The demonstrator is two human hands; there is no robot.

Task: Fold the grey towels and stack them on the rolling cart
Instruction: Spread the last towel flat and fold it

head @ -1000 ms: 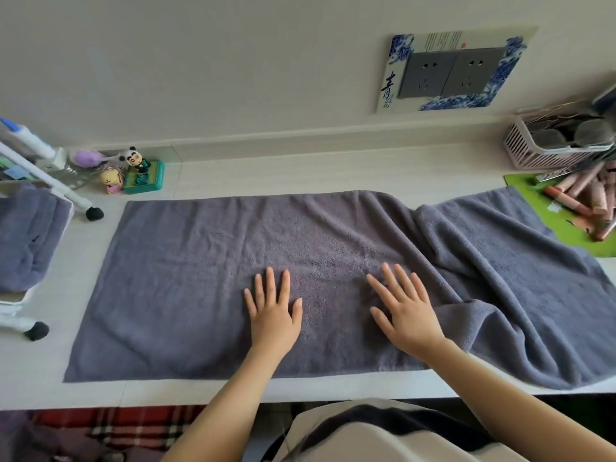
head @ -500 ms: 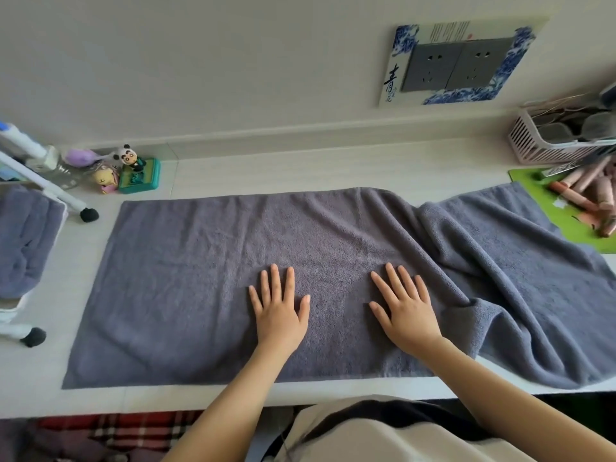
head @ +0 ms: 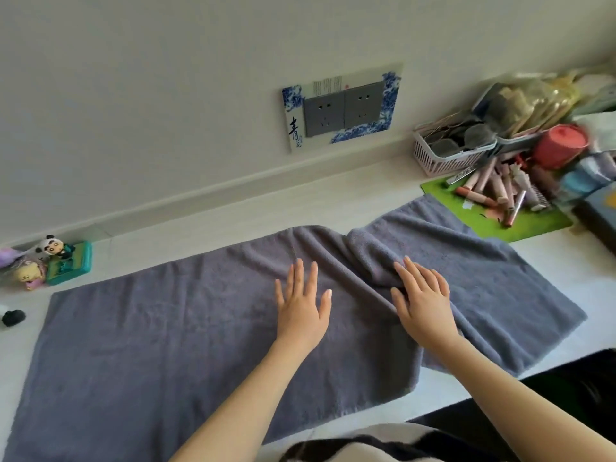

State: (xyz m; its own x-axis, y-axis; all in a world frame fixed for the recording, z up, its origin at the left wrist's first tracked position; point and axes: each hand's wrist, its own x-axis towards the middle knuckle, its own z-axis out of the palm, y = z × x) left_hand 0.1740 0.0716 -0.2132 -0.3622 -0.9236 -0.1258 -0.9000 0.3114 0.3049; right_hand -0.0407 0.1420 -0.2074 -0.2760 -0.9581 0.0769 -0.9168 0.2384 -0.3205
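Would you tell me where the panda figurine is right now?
In the head view the panda figurine stands at the far left against the wall, on a teal box, just beyond the grey towel's left far corner.

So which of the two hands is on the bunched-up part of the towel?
The right hand: it lies on the raised fold in the grey towel, while the left hand rests on flat cloth.

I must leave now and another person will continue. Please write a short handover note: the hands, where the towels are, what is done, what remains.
Left hand: open, flat on the spread grey towel.
Right hand: open, resting on the rumpled ridge where the second grey towel overlaps the first.
Both towels lie on the white table, unfolded.
Done: first towel mostly spread flat.
Left: fold both towels and stack them on the cart, which is not in view.
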